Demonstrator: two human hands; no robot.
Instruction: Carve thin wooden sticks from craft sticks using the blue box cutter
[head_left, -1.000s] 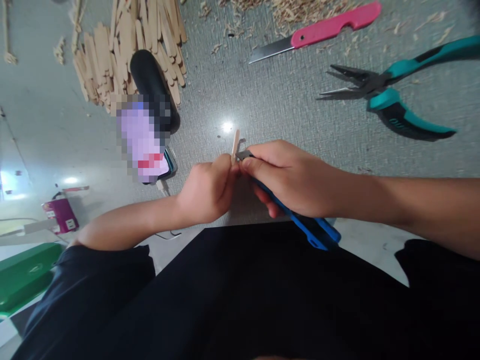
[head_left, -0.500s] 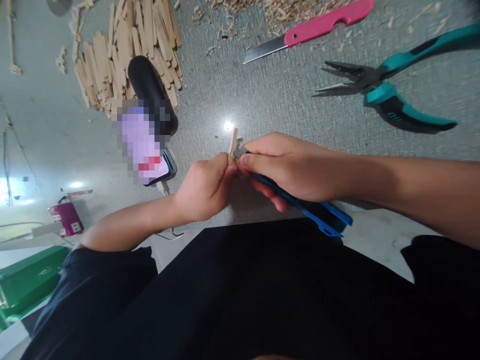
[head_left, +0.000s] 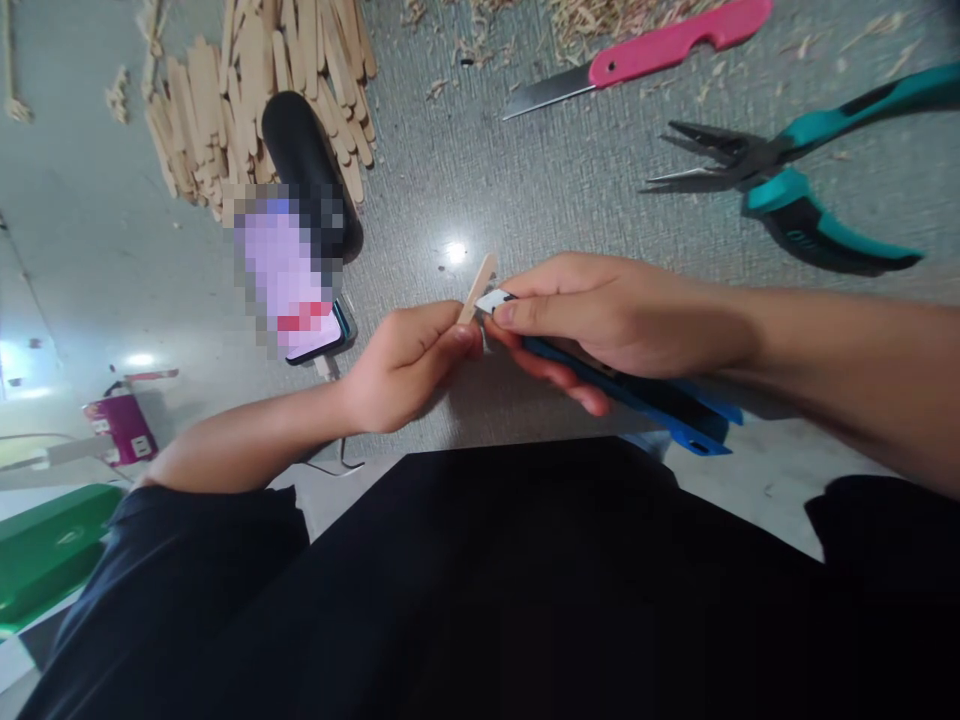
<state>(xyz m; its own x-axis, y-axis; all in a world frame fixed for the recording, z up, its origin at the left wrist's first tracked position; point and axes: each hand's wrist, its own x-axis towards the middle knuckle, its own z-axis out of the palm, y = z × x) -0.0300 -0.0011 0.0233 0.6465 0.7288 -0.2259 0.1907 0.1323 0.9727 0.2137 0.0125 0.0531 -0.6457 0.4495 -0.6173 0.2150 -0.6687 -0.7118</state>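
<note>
Leaning farther right, the stick [head_left: 482,276] stands by a turned blade [head_left: 497,299]

Half a second ago the stick stood steeper and the blade looked darker; now its face shines pale, suggesting a changed cutting angle; the left hand [head_left: 412,350], closed, pinches the stick's lower end over the bench [head_left: 420,190]; the right hand [head_left: 592,308] is wrapped round the blue cutter [head_left: 645,396]; whether blade touches stick is unclear; the green box's [head_left: 56,545] contents cannot be seen.
</note>
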